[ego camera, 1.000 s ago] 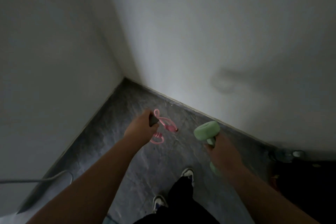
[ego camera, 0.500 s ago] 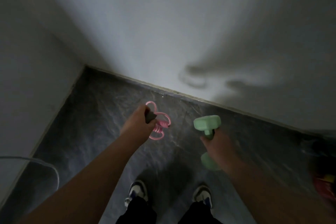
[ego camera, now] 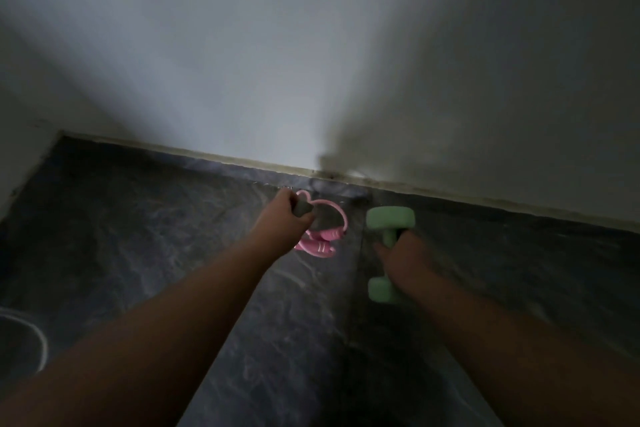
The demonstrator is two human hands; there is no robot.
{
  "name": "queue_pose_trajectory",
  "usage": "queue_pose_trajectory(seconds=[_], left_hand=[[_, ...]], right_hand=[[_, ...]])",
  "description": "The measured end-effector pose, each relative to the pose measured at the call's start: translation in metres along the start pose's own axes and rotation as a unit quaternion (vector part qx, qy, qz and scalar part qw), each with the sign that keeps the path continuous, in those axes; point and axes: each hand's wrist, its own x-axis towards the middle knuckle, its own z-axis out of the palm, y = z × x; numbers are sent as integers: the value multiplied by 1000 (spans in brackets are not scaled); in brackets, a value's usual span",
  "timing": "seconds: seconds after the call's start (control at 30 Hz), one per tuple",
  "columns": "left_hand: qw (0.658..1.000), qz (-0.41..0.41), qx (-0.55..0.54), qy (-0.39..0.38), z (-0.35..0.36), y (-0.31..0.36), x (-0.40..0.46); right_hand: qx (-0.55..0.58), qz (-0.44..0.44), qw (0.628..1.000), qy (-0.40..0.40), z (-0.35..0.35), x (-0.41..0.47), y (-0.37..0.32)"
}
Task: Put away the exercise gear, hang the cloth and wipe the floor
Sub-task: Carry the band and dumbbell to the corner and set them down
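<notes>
My left hand is closed around a pink skipping rope; its loops and handles dangle under the fist, close above the dark floor near the wall. A grey piece shows at the top of that fist. My right hand grips the bar of a light green dumbbell, held roughly upright with one head above the hand and the other below it. Both hands are stretched forward and low, a short gap between them.
A white wall rises straight ahead and meets the dark marbled floor along a pale skirting line. A second wall closes the corner at far left. A white cable curves over the floor at lower left.
Both hands have dropped lower and reached further towards the wall. The view has tilted down and closer; my shoes are out of sight. The rope's handles now hang below my left fist.
</notes>
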Motion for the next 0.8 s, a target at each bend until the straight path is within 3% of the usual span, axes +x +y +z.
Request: queue_pose_trajectory(seconds=[0.33,0.47,0.63,0.8], left_hand=[[999,-38,29,9,38,-28,43],[997,-64,-10,30,54,-38,42],[998,-18,-37,54,68,-44,41],[1000,1,7,1,70,-54,42]], right_hand=[[26,68,997,25,27,38,13],[5,76,997,29,30,43,19],[13,76,997,18,31,60,18],[-1,69,997,26,31,70,17]])
